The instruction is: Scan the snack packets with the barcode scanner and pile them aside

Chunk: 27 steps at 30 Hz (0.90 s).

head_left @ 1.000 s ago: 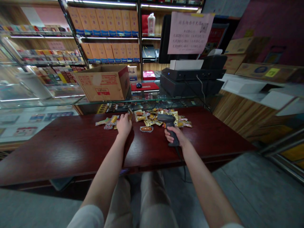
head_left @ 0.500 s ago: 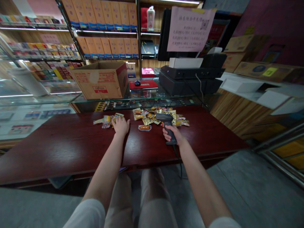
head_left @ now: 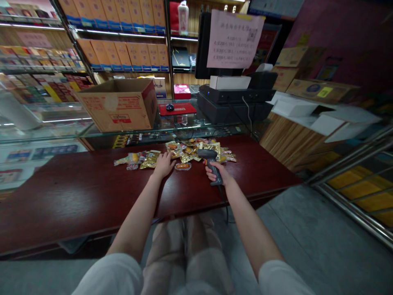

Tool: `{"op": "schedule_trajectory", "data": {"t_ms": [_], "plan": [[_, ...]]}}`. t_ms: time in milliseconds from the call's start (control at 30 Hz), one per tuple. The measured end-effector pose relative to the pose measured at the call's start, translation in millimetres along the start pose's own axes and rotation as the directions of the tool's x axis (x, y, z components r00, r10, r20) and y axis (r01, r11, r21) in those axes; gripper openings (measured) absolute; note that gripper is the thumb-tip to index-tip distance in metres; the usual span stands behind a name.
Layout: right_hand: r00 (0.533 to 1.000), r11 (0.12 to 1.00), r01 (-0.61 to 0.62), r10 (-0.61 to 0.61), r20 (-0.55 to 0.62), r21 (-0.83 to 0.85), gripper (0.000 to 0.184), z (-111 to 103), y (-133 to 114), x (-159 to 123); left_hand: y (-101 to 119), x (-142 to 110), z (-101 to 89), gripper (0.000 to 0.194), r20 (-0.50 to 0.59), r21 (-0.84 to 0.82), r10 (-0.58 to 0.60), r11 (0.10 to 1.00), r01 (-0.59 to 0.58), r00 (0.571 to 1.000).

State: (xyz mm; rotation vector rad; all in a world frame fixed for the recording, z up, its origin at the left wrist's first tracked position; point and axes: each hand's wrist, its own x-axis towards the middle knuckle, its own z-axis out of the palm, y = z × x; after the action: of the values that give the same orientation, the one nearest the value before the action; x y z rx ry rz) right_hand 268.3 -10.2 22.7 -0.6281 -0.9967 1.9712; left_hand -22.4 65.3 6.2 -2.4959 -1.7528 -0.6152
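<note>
My right hand (head_left: 217, 173) is wrapped around the handle of a dark barcode scanner (head_left: 209, 155), whose head points left over a heap of wrapped snack packets (head_left: 188, 155). The scanner's cord hangs down past the table's front edge. My left hand (head_left: 165, 165) rests palm down with its fingers apart, at the left edge of the heap. Just left of it lie gold packets (head_left: 150, 159) and a clear-wrapped snack (head_left: 133, 159) in a smaller group. A single sausage-like snack (head_left: 183, 166) in clear wrap lies right of my left hand, apart from the heap.
The dark red table (head_left: 92, 192) stretches wide to the left. Behind it, a glass counter carries an open cardboard box (head_left: 119, 107), a mouse on a red mat (head_left: 181, 108), and a monitor with a pink notice (head_left: 235, 41). Cartons and a white box stand at the right.
My left hand carried a gold packet left, let go of it among the left group, then came back right to the heap. My right hand still holds the scanner. The view has turned slightly right.
</note>
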Motion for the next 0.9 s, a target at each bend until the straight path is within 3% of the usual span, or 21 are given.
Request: {"op": "schedule_trajectory", "data": {"t_ms": [167,300,467,667,900], "plan": [[0.999,0.999,-0.044,0.044,0.012,-0.028,0.023,2.3,-0.4,-2.7,-0.9,-4.0,-3.9,0.034,-0.019,-0.199,-0.024,0.980,0.019,1.000],[0.998,0.994,-0.064,0.066,0.011,-0.090,0.027,5.5,1.3,-3.8,-4.4,-7.5,-8.4,0.032,-0.013,-0.414,-0.066,0.909,0.054,0.998],[0.998,0.987,-0.057,0.057,-0.006,-0.148,0.030,8.3,3.7,-2.4,-10.2,-7.5,-11.4,0.031,0.028,-0.546,-0.129,0.828,0.124,0.991],[0.999,0.988,-0.029,0.023,-0.043,-0.150,0.030,7.6,5.4,-0.4,-10.3,-7.4,-9.6,0.032,0.008,-0.551,-0.067,0.833,0.060,0.998],[0.999,0.993,-0.001,-0.005,-0.054,-0.115,0.026,3.6,8.0,1.5,-9.4,-9.1,-8.8,0.037,0.020,-0.512,-0.076,0.856,0.075,0.997]]}}
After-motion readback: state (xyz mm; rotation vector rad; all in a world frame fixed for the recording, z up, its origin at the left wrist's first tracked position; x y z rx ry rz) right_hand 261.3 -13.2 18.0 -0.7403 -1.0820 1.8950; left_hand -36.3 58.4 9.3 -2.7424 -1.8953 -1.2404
